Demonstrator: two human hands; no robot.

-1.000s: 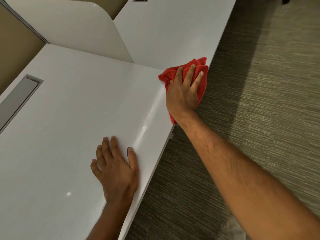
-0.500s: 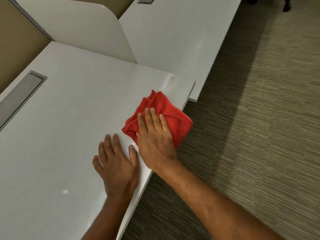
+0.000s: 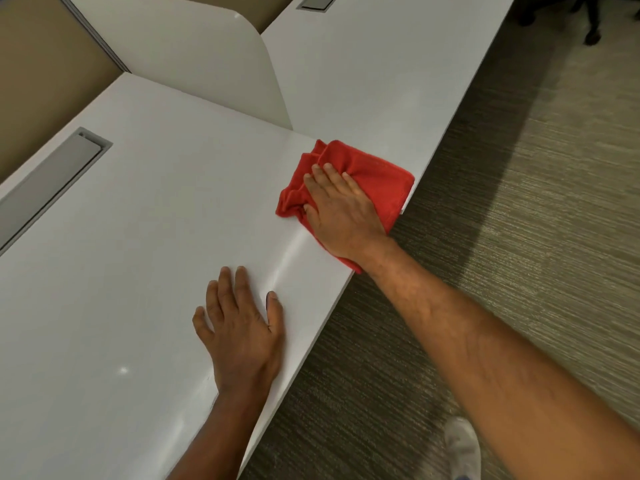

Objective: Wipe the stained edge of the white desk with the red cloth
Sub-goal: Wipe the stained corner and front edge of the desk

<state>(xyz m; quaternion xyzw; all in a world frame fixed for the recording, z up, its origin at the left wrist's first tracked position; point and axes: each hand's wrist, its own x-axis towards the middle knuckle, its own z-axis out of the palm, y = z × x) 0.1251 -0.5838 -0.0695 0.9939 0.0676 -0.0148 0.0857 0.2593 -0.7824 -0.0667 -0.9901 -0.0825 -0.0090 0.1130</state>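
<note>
A bunched red cloth (image 3: 374, 171) lies on the white desk (image 3: 145, 244) at its far right corner, overhanging the right edge. My right hand (image 3: 341, 211) presses flat on the cloth, fingers spread over it and the thumb tucked into its left folds. My left hand (image 3: 242, 327) rests flat on the desk top nearer to me, palm down, fingers apart, holding nothing, a hand's width in from the right edge. A shiny streak runs on the desk between the two hands.
A second white desk (image 3: 374, 71) adjoins beyond the corner, with a curved white divider panel (image 3: 194, 53) between them. A grey cable slot (image 3: 52, 181) is set in the left of the desk. Carpet (image 3: 519, 237) lies to the right; a shoe (image 3: 462, 445) shows below.
My right hand slid the cloth from the far corner back toward my left hand, then out again along the edge to the corner. The left hand stayed flat in place.
</note>
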